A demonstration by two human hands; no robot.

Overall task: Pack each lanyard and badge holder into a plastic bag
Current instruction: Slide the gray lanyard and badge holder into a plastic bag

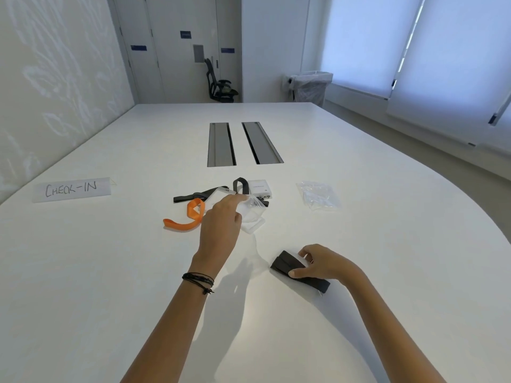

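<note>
Nearest, the right hand (318,265) grips a folded black lanyard (290,265) against the white table (110,272), thumb on the near edge and fingers curled over the far edge. The strap's loose end sticks out from under the palm to the right.

Ahead and to the left of that grip, the left hand (221,225), with dark cord bracelets (197,281) on its wrist, pinches a clear plastic bag (250,214) at the fingertips; the bag hangs below them, its lower edge on or just above the table.

Left of this pinch lies an orange lanyard (188,217). Just beyond it are more black lanyards (193,196), a clear badge holder (218,194) and a white card (260,189) whose small print is too fine to read. To the right of the pinch, well apart, sits a pile of plastic bags (318,199).

Far left stands a folded paper sign (72,189) handwritten "CHECK-IN". Beyond everything, two cable hatches (221,145) are set in the tabletop. Blue labels (185,34) on the back doors are unreadable.
</note>
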